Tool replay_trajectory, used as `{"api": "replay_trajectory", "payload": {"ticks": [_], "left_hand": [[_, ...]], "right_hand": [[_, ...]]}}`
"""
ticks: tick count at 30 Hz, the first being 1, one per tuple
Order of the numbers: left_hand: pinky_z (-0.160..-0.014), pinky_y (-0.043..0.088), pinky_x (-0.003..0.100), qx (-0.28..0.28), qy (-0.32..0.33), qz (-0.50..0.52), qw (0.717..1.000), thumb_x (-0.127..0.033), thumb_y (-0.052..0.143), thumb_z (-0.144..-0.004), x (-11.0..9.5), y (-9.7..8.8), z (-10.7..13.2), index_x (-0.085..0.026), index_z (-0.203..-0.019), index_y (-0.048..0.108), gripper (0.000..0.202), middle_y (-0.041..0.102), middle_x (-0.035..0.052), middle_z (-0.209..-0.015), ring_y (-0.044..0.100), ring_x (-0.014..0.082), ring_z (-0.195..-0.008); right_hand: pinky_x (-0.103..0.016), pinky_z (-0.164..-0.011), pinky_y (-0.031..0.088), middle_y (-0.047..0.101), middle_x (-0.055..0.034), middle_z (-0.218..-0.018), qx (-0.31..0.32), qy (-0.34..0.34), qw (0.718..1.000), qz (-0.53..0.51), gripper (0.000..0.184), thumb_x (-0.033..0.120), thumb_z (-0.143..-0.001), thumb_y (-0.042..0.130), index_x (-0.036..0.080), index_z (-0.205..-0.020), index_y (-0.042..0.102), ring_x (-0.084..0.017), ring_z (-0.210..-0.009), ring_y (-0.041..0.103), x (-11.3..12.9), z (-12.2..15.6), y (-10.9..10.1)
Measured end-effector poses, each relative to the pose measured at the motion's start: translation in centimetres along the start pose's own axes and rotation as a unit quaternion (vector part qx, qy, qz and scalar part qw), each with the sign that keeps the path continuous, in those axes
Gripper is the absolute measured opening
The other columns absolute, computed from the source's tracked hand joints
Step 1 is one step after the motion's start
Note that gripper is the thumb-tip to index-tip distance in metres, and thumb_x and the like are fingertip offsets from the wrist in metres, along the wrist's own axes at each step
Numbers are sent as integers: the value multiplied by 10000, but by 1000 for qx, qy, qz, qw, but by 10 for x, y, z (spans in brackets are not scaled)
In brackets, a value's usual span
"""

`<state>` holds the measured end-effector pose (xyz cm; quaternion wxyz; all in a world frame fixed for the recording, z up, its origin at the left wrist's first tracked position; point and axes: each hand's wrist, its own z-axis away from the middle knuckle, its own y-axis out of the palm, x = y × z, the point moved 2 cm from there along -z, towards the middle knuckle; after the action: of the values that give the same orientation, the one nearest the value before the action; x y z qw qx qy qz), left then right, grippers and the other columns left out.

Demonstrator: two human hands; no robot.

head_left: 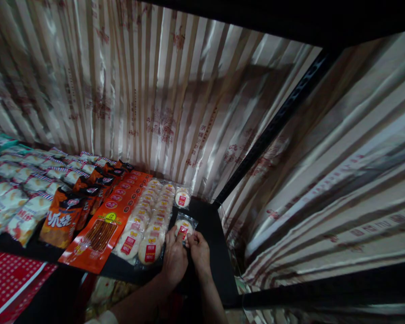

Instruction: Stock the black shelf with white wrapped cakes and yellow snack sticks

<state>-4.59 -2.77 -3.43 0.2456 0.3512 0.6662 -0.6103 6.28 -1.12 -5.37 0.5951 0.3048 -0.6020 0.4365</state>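
Note:
A clear packet of round white rice crackers (183,225) with a red label lies on the black shelf under my fingertips. My left hand (175,258) grips its near left side, thumb and fingers pressed on the wrapper. At the near right corner, my right hand (200,252) is closed, its fingertips pinching the packet's edge. Behind it lies a single matching packet (182,198). Two overlapping rows of the same rice cracker packets (150,247) run along the left, close to my left hand.
Left of the crackers lie orange snack-stick bags (101,229), orange-and-black snack bags (62,220) and several white snack bags (27,218). A black metal post (273,121) rises at the shelf's right corner. Pleated printed sheeting (162,90) hangs behind. Red packaging (13,283) sits below left.

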Motion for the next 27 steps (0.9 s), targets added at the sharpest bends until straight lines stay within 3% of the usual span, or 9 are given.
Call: {"api": "replay_trajectory", "payload": {"ticks": [7, 17, 27], "left_hand": [[-1067, 316, 395, 3, 10, -18, 1000, 1, 359, -695, -3, 7, -12, -57, -1267, 499, 592, 497, 165, -1281, 405, 258, -1221], [-1100, 288, 416, 1, -8, 9, 1000, 0, 384, -688, 4, 25, -38, -26, -1303, 460, 620, 410, 192, -1389, 342, 284, -1308], [-1106, 300, 427, 0, -2, 36, 999, 4, 396, -672, 16, 35, -59, -85, -1282, 500, 625, 441, 145, -1384, 346, 274, -1318]], "right_hand": [[-292, -569, 509, 684, -47, -695, -7, -13, 999, 33, 292, 442, -643, 601, 191, -791, 624, -187, -579, 639, 3, -15, 6], [-292, -626, 494, 691, -46, -725, -30, -63, 990, 125, 244, 403, -698, 555, 194, -789, 641, -197, -649, 648, 12, -41, 16], [-291, -663, 465, 675, -50, -750, -40, -114, 979, 161, 280, 410, -736, 491, 187, -796, 648, -196, -690, 618, 8, -63, 25]]}}
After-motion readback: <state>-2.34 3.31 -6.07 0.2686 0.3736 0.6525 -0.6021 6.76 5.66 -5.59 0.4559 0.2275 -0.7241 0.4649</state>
